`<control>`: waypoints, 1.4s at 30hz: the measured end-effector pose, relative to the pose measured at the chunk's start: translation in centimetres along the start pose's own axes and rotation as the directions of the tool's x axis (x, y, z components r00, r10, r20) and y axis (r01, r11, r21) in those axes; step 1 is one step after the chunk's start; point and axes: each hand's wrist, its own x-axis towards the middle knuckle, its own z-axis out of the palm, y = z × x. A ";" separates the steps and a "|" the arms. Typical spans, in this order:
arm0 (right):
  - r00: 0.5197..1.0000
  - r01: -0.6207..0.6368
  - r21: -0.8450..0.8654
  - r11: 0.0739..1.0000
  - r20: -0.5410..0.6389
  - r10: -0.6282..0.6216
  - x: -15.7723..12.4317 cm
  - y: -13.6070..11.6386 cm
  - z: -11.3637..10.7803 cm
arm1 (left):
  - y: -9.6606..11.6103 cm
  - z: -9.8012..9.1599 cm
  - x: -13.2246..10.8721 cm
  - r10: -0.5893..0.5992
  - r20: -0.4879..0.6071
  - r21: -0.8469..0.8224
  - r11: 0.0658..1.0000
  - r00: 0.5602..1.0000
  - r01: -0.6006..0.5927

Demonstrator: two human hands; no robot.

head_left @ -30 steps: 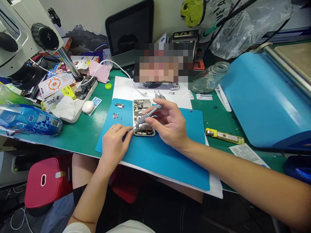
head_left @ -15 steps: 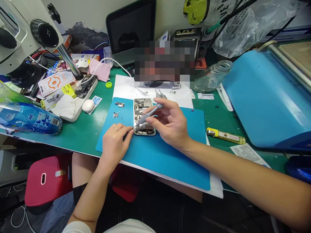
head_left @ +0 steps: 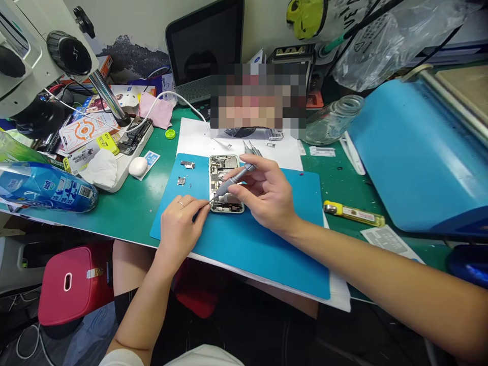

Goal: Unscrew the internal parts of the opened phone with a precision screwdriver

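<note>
An opened phone [head_left: 224, 175] with its inner parts bare lies upright on a blue mat [head_left: 267, 254]. My right hand [head_left: 267, 195] is closed around a grey screwdriver [head_left: 226, 188], slanted over the phone with its tip at the lower left edge. Thin metal prongs stick out past the upper fingers; what they belong to is unclear. My left hand [head_left: 181, 218], a ring on one finger, pinches beside that tip at the phone's edge. Anything between those fingertips is too small to make out. Left of the phone lie small metal parts [head_left: 188, 164] and a little component [head_left: 181, 181].
White paper [head_left: 194, 133] lies behind the mat. A microscope [head_left: 68, 56], cluttered boxes, a white earbud case [head_left: 138, 165] and a blue packet [head_left: 49, 185] occupy the left. On the right are a glass jar [head_left: 331, 122], a yellow cutter [head_left: 354, 213] and a big blue panel [head_left: 396, 152].
Both hands and the screwdriver stay almost exactly where they were. The whole view has shifted only very slightly.
</note>
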 end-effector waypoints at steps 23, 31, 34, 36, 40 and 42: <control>1.000 0.024 0.054 0.998 0.015 -0.025 0.0 0.1 0.2 | 0.1 0.0 0.0 0.017 -0.010 -0.004 1.000 1.000 -0.017; 0.998 0.053 0.063 0.997 0.031 -0.055 0.1 0.1 0.3 | 0.4 0.0 -0.1 0.009 -0.007 -0.004 1.000 1.000 -0.009; 0.998 0.045 0.037 0.998 0.041 -0.046 0.1 0.1 0.3 | 0.4 0.0 -0.1 0.006 -0.005 -0.003 1.000 1.000 -0.006; 0.998 0.041 0.017 0.999 0.047 -0.041 0.1 0.0 0.3 | 0.4 0.0 -0.1 0.001 -0.003 -0.001 1.000 1.000 -0.001; 0.998 0.052 0.001 0.999 0.041 -0.052 0.0 -0.2 0.3 | 0.4 -0.1 -0.1 -0.010 0.010 0.006 1.000 1.000 0.010; 0.998 0.065 -0.030 0.997 0.015 -0.064 0.0 -0.2 0.2 | 0.4 -0.2 -0.2 -0.019 0.020 0.012 1.000 1.000 0.019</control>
